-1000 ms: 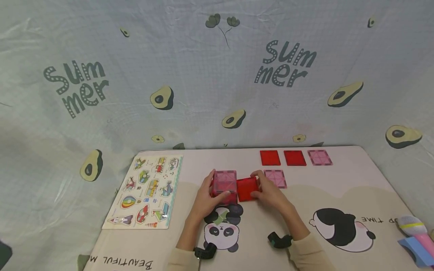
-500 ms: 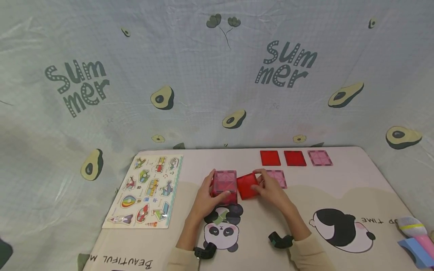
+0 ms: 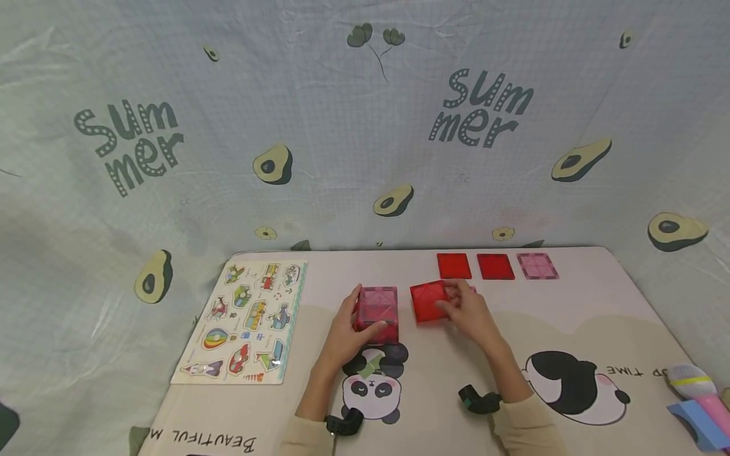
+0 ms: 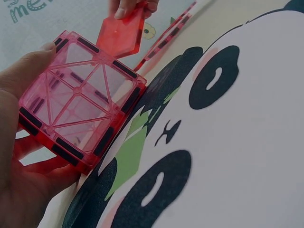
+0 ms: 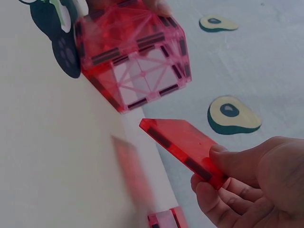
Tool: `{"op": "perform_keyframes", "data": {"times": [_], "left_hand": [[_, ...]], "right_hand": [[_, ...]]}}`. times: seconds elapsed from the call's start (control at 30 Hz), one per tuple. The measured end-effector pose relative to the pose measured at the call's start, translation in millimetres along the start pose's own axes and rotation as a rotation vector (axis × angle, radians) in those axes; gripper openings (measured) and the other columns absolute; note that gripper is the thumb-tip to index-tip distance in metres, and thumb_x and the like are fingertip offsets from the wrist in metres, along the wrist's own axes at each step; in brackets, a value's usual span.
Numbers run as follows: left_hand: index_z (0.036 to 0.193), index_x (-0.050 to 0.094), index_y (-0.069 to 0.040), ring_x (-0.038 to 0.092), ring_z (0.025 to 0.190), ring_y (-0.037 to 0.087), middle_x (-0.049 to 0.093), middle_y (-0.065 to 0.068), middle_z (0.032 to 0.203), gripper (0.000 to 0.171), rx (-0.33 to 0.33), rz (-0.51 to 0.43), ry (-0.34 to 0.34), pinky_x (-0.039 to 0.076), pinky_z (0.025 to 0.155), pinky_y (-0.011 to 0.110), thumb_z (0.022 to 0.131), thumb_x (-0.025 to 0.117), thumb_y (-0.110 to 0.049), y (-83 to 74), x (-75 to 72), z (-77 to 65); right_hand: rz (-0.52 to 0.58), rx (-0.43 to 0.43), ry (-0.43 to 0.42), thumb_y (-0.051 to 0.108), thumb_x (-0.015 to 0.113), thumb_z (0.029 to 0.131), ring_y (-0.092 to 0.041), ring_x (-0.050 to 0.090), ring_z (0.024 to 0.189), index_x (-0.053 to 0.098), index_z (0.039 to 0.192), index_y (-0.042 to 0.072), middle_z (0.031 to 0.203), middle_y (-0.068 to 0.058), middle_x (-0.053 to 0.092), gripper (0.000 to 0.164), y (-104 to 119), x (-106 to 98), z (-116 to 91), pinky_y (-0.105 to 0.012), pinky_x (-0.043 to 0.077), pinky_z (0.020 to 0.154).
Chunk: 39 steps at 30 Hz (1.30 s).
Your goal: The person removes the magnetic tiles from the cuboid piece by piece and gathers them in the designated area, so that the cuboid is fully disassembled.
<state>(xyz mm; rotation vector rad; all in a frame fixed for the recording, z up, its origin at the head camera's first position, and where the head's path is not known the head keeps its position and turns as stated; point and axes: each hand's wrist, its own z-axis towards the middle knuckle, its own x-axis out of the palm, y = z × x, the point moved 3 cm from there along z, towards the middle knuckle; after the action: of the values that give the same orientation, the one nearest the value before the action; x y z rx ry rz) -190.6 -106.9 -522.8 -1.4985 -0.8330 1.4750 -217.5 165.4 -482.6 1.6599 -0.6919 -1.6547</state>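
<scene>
A cube of pink and red magnetic tiles [image 3: 379, 306] stands on the table, just above the printed panda. My left hand [image 3: 346, 335] grips it from the left, the thumb across its near side. To its right, my right hand [image 3: 473, 316] pinches a red square magnetic tile [image 3: 428, 301] between thumb and fingers. In the right wrist view this red tile [image 5: 183, 145] is tilted, held off the table and apart from the cube [image 5: 142, 71]. A pink tile [image 5: 164, 218] lies behind the right hand, mostly hidden from the head view.
Two red tiles [image 3: 454, 266] [image 3: 495, 266] and a pink tile [image 3: 538, 266] lie in a row near the table's back edge. A picture puzzle board [image 3: 242, 323] is at the left. A toy microphone [image 3: 698, 386] and a blue curved block [image 3: 698, 421] sit at the right edge.
My right hand has drawn the red tile away from the cube's right side, moving right and back and lifting it. The left hand and the cube stay in place.
</scene>
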Motion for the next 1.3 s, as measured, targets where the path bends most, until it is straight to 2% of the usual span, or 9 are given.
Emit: {"op": "perform_keyframes", "data": {"times": [0.13, 0.37, 0.87, 1.3], "left_hand": [[0.160, 0.023, -0.023, 0.046, 0.141, 0.035, 0.039, 0.009, 0.157, 0.099, 0.003, 0.009, -0.004, 0.047, 0.109, 0.051, 0.082, 0.076, -0.052, 0.2, 0.1, 1.2], [0.160, 0.023, -0.022, 0.049, 0.138, 0.035, 0.040, 0.010, 0.156, 0.098, 0.020, 0.002, -0.004, 0.048, 0.109, 0.051, 0.082, 0.076, -0.050, -0.4, -0.7, 2.8], [0.160, 0.024, -0.022, 0.050, 0.137, 0.034, 0.040, 0.009, 0.156, 0.097, 0.030, 0.004, -0.005, 0.048, 0.109, 0.053, 0.083, 0.076, -0.051, 1.6, -0.6, 0.0], [0.159, 0.024, -0.022, 0.051, 0.136, 0.034, 0.042, 0.010, 0.154, 0.098, 0.021, 0.004, -0.005, 0.048, 0.109, 0.052, 0.082, 0.076, -0.052, 1.8, 0.2, -0.8]], "right_hand": [[0.017, 0.006, -0.020, 0.012, 0.070, 0.094, -0.024, 0.061, 0.094, 0.050, 0.135, -0.001, 0.113, -0.018, 0.064, 0.048, -2.9, -8.5, 0.4, -0.018, 0.055, 0.074], [0.019, 0.028, -0.066, 0.014, 0.068, 0.095, -0.025, 0.061, 0.091, 0.050, 0.134, -0.002, 0.110, -0.019, 0.065, 0.046, -13.6, -24.5, 2.7, -0.012, 0.051, 0.069], [0.033, 0.141, -0.142, 0.025, 0.064, 0.099, -0.031, 0.061, 0.102, 0.046, 0.140, -0.002, 0.122, -0.024, 0.061, 0.053, -37.5, -57.0, -2.8, -0.013, 0.052, 0.070], [0.047, 0.245, -0.178, 0.024, 0.059, 0.101, -0.032, 0.060, 0.103, 0.042, 0.144, -0.004, 0.125, -0.027, 0.058, 0.054, -56.8, -74.9, -7.5, -0.009, 0.049, 0.068]]}}
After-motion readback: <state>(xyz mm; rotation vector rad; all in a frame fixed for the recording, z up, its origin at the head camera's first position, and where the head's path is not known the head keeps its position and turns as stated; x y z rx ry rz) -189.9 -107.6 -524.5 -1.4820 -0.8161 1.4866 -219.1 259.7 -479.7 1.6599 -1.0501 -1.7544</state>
